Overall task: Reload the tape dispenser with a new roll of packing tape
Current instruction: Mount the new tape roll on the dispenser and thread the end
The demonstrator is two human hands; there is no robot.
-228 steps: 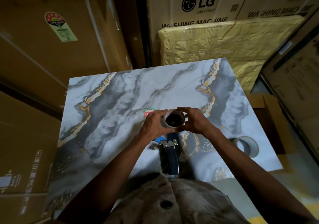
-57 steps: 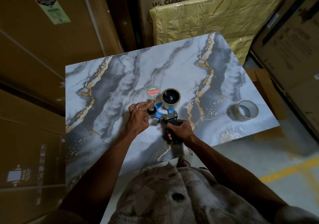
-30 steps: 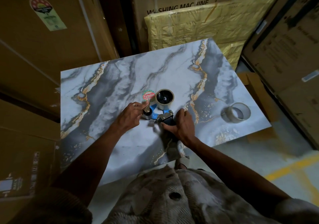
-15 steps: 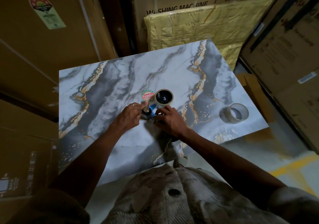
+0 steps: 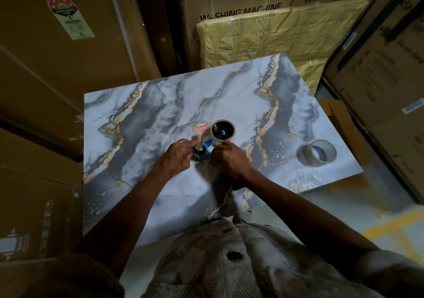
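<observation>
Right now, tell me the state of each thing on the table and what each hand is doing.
Tape dispenser: lying on the marble-patterned table, roll on its spool.
Mounted tape roll: seated, loose end pulled out.
Spare tape roll: lying apart, untouched.
Left hand: pinching the tape end.
Right hand: resting on the dispenser; grip unclear.

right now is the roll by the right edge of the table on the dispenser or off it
Off. The spare roll lies alone on the table, apart from both hands and the dispenser.

Right hand (image 5: 229, 160) hides dispenser (image 5: 207, 149) body.
</observation>
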